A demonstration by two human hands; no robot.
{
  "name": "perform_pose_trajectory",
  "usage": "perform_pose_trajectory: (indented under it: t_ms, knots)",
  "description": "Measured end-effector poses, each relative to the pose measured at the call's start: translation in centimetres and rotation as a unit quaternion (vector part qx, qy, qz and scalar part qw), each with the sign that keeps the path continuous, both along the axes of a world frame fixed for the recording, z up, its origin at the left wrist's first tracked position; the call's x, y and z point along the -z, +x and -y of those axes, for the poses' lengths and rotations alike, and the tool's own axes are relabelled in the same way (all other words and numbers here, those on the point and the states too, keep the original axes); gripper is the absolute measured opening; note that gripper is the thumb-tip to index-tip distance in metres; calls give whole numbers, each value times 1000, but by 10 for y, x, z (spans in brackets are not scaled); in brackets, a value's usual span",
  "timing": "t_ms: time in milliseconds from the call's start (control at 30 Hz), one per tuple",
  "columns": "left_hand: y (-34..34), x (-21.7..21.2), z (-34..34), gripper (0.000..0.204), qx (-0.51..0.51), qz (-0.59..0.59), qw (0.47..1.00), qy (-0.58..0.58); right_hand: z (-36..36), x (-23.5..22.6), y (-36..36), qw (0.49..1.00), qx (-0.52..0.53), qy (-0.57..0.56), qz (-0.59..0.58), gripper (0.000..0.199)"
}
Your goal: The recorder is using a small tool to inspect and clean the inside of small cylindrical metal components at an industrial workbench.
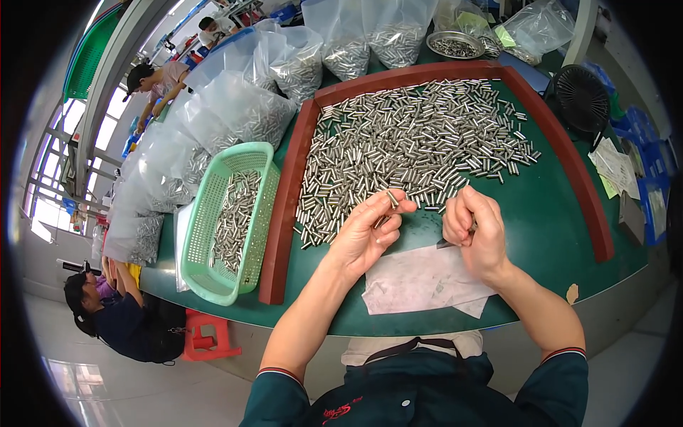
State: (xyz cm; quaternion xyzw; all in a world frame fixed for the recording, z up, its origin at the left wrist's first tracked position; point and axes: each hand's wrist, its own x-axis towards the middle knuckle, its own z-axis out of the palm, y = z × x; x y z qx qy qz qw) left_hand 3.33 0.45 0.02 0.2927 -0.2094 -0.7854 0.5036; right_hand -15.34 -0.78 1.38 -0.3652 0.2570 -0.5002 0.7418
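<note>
Pinching metal pin (392,199) w/ left hand (368,231), right hand (475,231) fisted, pin pile (416,142) behind, green basket (206,274) left.

Daylight pours in from the windows (67,153) at the left, blown out white, and gleams off the pale floor (107,384). The green table (555,235) is evenly bright with soft shadows. Straight edges bow outward; black corners ring the sharp centre.

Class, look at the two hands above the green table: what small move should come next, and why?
Probably the left hand should drop its small metal pin into the green basket on the left. The pin is pinched at the fingertips, apart from the pile inside the red frame, and the basket already holds similar pins. The right hand is closed around something dark that I cannot identify.
</note>
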Motion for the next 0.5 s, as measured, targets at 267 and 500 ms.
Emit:
perform_pose_trajectory:
  t_ms: [267, 500]
  knots:
    - [0, 4, 0, 19, -3, -32, 998, 57, -1, -1, -1, 1000, -2, 0, -1, 38]
    - [4, 6, 2, 19, 24, -57, 996, 57, 1, -2, 0, 1000, -5, 0, -3, 38]
